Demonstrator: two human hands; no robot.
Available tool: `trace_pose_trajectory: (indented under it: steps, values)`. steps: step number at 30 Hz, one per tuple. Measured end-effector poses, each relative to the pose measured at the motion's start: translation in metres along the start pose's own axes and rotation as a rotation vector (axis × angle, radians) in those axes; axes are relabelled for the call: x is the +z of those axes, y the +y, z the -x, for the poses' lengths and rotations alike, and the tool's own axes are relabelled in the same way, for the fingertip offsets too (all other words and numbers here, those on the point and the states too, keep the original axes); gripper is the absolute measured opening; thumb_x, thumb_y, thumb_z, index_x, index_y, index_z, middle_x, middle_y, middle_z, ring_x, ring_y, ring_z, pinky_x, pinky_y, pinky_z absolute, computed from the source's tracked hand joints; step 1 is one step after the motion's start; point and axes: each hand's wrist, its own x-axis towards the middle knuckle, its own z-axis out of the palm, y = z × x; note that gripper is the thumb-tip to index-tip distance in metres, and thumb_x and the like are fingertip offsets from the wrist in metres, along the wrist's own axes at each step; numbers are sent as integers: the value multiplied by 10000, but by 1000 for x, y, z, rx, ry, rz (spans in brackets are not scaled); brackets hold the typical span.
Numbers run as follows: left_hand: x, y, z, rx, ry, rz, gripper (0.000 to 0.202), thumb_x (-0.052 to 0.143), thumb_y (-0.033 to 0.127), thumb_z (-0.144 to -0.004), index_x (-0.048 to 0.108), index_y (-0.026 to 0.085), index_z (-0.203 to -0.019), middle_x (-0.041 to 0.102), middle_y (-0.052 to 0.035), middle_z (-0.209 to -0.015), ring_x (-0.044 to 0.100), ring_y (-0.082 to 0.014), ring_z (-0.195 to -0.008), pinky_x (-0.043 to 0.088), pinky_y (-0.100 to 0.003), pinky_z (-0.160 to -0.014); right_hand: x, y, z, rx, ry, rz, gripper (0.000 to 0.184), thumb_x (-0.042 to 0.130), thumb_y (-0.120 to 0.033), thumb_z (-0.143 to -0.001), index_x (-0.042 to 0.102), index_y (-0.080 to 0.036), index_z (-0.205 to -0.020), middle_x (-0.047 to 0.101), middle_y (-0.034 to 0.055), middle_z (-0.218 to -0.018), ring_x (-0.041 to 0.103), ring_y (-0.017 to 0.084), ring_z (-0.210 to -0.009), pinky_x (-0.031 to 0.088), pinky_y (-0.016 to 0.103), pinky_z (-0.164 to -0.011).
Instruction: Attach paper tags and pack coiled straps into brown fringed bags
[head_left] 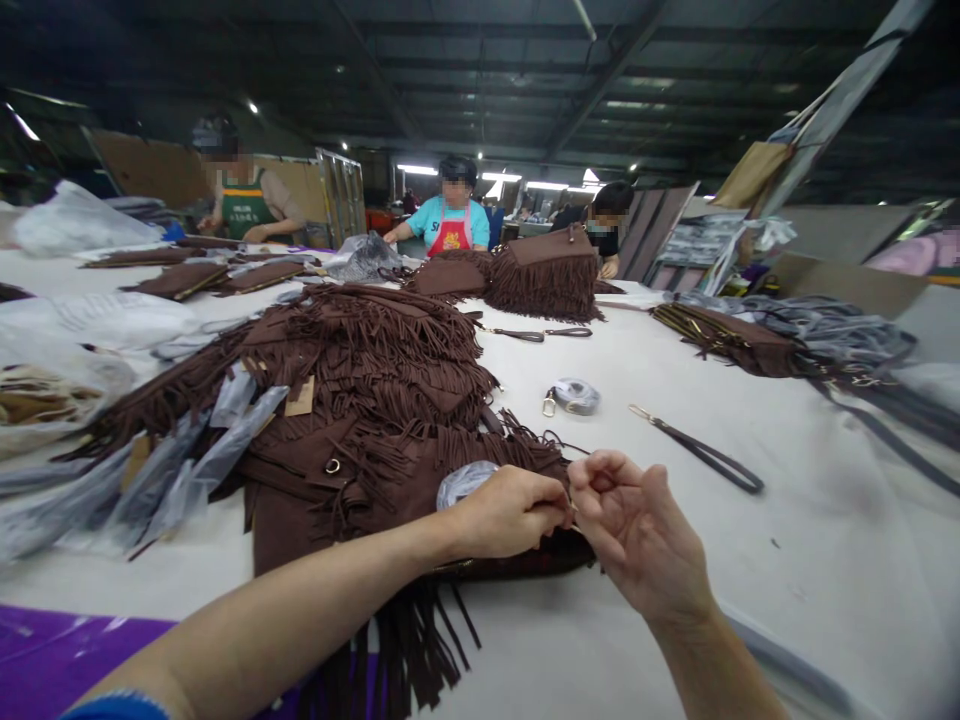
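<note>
Whatever the left hand (pixel 510 512) and right hand (pixel 637 530) pinch between their fingertips is too small to identify. The left hand covers part of the brown fringed bag (pixel 360 480); its fringe runs off the bottom edge. Workers' faces at the far table (pixel 675 360) are blurred.

The brown fringed bags (pixel 360 400) are showing a matt, suede-like cloth with small shiny metal rings, and the clear wrappers (pixel 187 450) beside them are looking like thin glossy plastic. The table (pixel 750 560) is showing a smooth, pale, matt surface. The loose strap (pixel 705 455) is lying there as dark cloth or leather with a glinting metal clasp.
</note>
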Motion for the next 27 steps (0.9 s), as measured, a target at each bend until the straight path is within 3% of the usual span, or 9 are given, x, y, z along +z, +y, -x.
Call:
trace_pose_trajectory:
  steps: [3, 5, 7, 9, 12, 16, 21, 27]
  values:
    - [-1, -7, -1, -107, 89, 161, 129, 465, 151, -803, 582, 162, -749, 507, 53, -582, 499, -80, -466, 384, -154, -433, -14, -7, -5, -66, 217, 203, 491, 744, -652, -707, 702, -190, -868, 645, 92, -919, 584, 143, -704, 344, 107, -355]
    - [-1, -10, -2, -122, 105, 205, 123, 471, 168, -792, 589, 161, -758, 521, 48, -597, 501, -81, -463, 389, -156, -417, -22, -5, -8, -72, 297, 373, 439, 813, -562, -687, 712, -175, -868, 602, 39, -732, 524, 92, -604, 319, 84, -369]
    - [-1, -12, -2, -104, 108, 201, 123, 473, 178, -787, 592, 161, -759, 524, 48, -596, 504, -80, -465, 382, -153, -413, -25, 3, -8, -19, 246, 451, 403, 826, -495, -709, 719, -169, -921, 510, -21, -583, 406, 37, -495, 302, 71, -383]
    - [-1, -12, -1, -95, 118, 192, 125, 462, 177, -785, 582, 163, -750, 517, 49, -590, 504, -81, -463, 373, -154, -409, -25, 12, -8, 39, 161, 428, 401, 811, -469, -738, 717, -184, -1006, 541, -22, -591, 369, 21, -458, 295, 73, -372]
    - [-1, -11, 0, -69, 111, 186, 137, 457, 208, -812, 546, 168, -716, 501, 50, -583, 499, -84, -461, 381, -165, -419, -23, 22, -8, 43, 125, 360, 409, 829, -435, -720, 727, -208, -1043, 668, 34, -764, 470, 37, -474, 354, 89, -359]
    - [-1, -12, 1, -26, 99, 144, 244, 468, 311, -877, 512, 172, -681, 487, 48, -561, 501, -84, -468, 373, -166, -435, -22, 25, -8, 19, 181, 306, 367, 875, -409, -661, 761, -214, -951, 731, 67, -890, 624, 84, -558, 531, 121, -492]
    - [1, -16, -1, -68, 113, 187, 180, 481, 229, -840, 525, 166, -678, 493, 50, -533, 499, -77, -454, 368, -146, -414, -23, 26, -6, 34, 251, 311, 351, 918, -412, -577, 771, -202, -817, 746, 62, -825, 701, 148, -675, 610, 175, -653]
    - [-4, -22, -1, -145, 84, 514, 160, 506, 177, -776, 600, 117, -891, 594, 14, -609, 604, -93, -512, 521, -199, -533, -29, 19, -7, -29, 168, 498, 308, 856, -425, -682, 737, -187, -836, 716, 44, -710, 678, 143, -640, 597, 188, -625]
